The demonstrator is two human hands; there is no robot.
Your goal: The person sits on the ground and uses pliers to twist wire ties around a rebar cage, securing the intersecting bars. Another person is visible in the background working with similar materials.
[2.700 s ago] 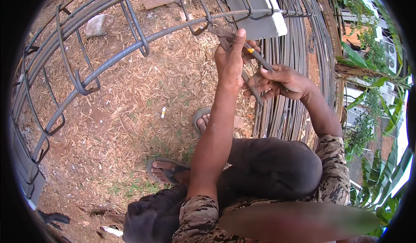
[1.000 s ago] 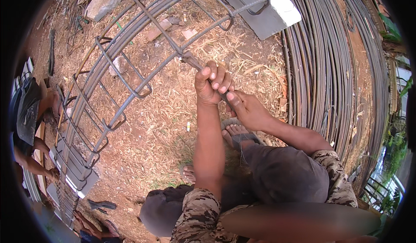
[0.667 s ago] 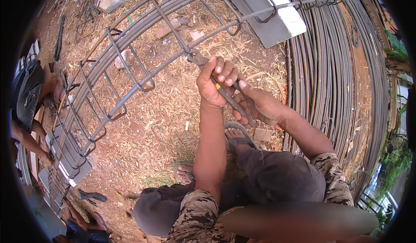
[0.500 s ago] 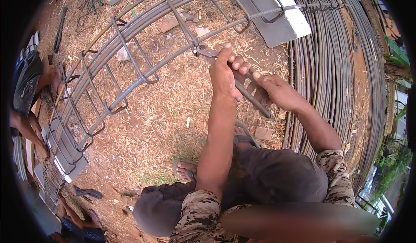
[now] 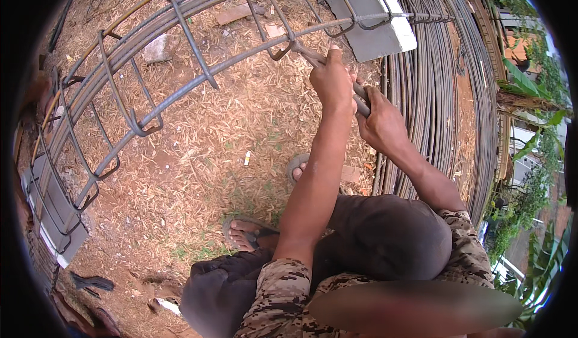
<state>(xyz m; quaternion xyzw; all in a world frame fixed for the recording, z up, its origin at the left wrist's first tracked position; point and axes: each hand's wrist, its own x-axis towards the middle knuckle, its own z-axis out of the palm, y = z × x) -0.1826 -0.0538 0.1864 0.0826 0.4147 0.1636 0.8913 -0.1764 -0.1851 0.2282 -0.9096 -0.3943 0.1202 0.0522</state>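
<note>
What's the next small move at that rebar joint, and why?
Probably a short twist of the grey metal hook tool with the right hand. The left hand already grips the long grey steel rebar beside the bent stirrup, with the tool's tip at that crossing.

Steel tying tool (image 5: 359,101): slender grey metal shaft, tilted from ten o'clock to four o'clock, tip at the rebar cage (image 5: 180,91) joint. Cage: long grey bars with hooked stirrups, lying horizontally above the ground.
</note>
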